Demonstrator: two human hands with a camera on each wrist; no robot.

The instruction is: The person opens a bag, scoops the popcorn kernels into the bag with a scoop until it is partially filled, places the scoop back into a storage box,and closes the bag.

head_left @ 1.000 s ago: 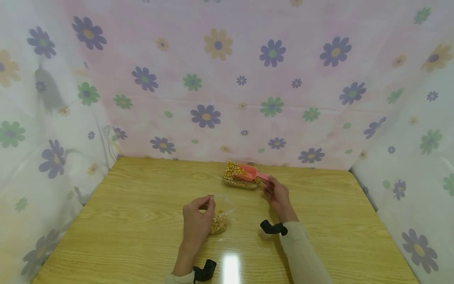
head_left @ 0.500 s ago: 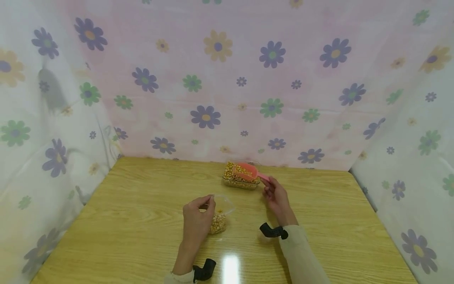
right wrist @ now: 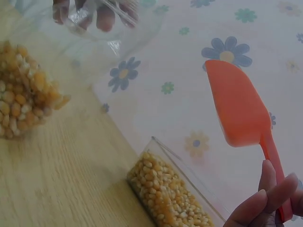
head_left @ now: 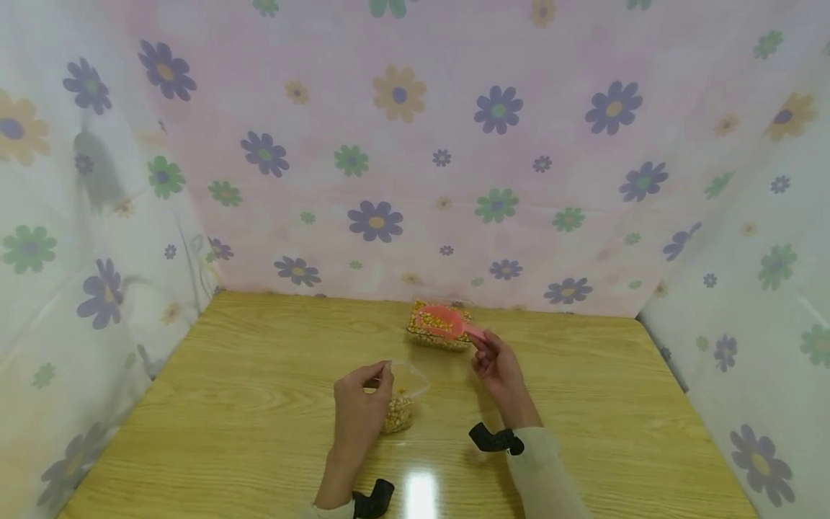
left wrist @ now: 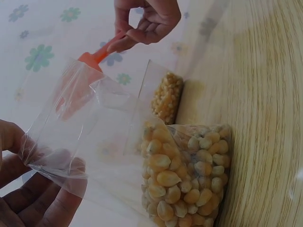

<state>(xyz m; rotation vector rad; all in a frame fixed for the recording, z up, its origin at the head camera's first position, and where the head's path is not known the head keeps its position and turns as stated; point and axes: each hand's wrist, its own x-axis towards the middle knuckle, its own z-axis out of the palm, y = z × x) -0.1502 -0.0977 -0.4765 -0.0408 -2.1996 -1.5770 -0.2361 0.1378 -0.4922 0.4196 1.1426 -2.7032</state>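
My left hand (head_left: pixel 362 404) pinches the rim of a clear plastic bag (head_left: pixel 415 382) standing on the table, its lower part full of corn kernels (left wrist: pixel 184 184). The bag's mouth gapes beside the fingertips, as the left wrist view shows. With my right hand (head_left: pixel 504 375) I hold a pink-orange scoop (right wrist: pixel 239 106) by its handle. The scoop carries corn kernels and is raised over a clear rectangular container (head_left: pixel 441 346) of kernels. In the right wrist view only the scoop's outer side shows, apart from the container.
A wood-grain table (head_left: pixel 259 389) lies under everything. Flower-print cloth (head_left: pixel 402 158) hangs along its back and sides, close behind the container. Each wrist wears a black mount (head_left: pixel 496 438).
The scoop has come up out of the corn in the container with kernels in it, moving slightly left and nearer. My left hand keeps its pinch on the bag.
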